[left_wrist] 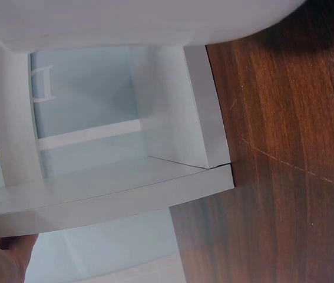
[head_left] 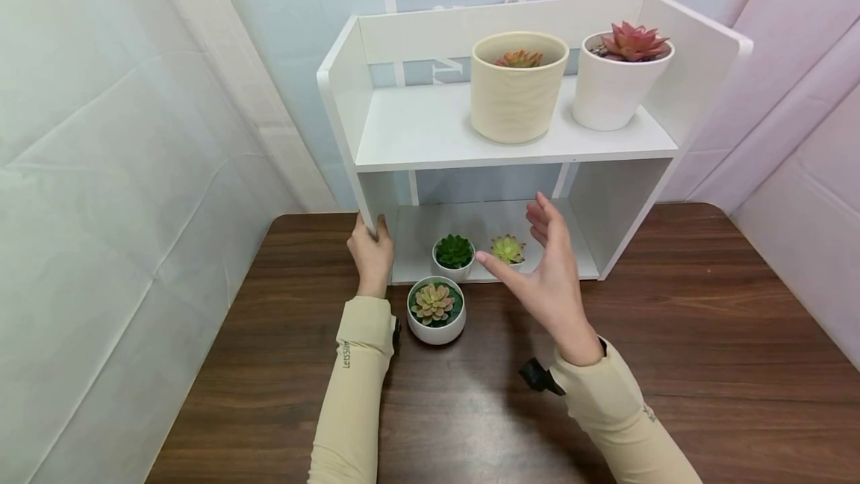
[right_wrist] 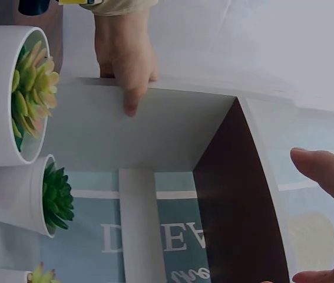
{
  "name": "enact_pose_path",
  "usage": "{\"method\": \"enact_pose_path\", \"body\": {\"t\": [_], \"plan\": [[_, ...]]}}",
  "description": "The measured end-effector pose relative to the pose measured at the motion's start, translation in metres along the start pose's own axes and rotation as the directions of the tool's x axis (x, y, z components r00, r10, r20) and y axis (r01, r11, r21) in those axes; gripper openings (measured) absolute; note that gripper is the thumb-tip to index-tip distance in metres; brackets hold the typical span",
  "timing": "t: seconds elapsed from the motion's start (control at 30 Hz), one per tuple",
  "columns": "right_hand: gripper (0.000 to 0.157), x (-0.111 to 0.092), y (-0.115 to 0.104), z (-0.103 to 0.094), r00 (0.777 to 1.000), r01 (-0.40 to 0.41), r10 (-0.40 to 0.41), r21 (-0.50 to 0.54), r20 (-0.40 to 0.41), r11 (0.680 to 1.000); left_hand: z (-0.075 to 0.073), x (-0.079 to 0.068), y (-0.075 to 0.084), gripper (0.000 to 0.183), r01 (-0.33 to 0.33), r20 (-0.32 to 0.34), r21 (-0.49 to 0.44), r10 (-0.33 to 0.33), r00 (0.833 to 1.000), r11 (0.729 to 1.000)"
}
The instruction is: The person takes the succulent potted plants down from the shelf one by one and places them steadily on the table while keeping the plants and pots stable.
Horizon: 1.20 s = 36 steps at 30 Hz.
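My left hand [head_left: 372, 256] grips the lower left side panel of a white two-tier shelf [head_left: 419, 118], thumb on the inner face and fingers around the outside. The right hand [head_left: 551, 290] hovers in front of the lower tier, thumb and fingers spread apart, holding nothing. Nearest to it is a yellow-green succulent [head_left: 507, 248], its pot mostly hidden. A dark green succulent [head_left: 454, 251] in a small white pot stands left of that one. On the table before the shelf sits a white bowl-shaped pot [head_left: 437, 333] with a pinkish-green succulent [right_wrist: 34, 88].
On the upper tier stand a cream ribbed pot [head_left: 517, 107] with an orange-tipped succulent and a white pot [head_left: 608, 95] with a red succulent. The shelf rests on a dark wooden table [head_left: 470, 409]. Pale curtains [head_left: 121, 133] hang at both sides.
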State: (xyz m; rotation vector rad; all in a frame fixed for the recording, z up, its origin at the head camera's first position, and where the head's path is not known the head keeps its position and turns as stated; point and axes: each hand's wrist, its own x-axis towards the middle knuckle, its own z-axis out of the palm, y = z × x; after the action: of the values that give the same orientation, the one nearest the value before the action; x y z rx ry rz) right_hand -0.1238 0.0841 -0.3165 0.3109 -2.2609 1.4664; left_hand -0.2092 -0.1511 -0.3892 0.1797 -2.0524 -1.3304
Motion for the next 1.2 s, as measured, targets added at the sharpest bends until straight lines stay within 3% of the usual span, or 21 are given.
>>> {"method": "enact_pose_path", "body": {"t": [0.5,1.2], "plan": [[0.104,0.008,-0.007,-0.009,0.995,0.085,-0.086,-0.019,-0.053,0.996,0.0,0.001,-0.003,0.029,-0.001,0.007,-0.001,0.001,1.0,1.0],[0.096,0.022,-0.015,-0.028,0.983,0.103,-0.104,-0.018,-0.154,0.995,0.0,0.001,-0.002,0.029,-0.008,0.001,-0.005,0.008,1.0,1.0]]}}
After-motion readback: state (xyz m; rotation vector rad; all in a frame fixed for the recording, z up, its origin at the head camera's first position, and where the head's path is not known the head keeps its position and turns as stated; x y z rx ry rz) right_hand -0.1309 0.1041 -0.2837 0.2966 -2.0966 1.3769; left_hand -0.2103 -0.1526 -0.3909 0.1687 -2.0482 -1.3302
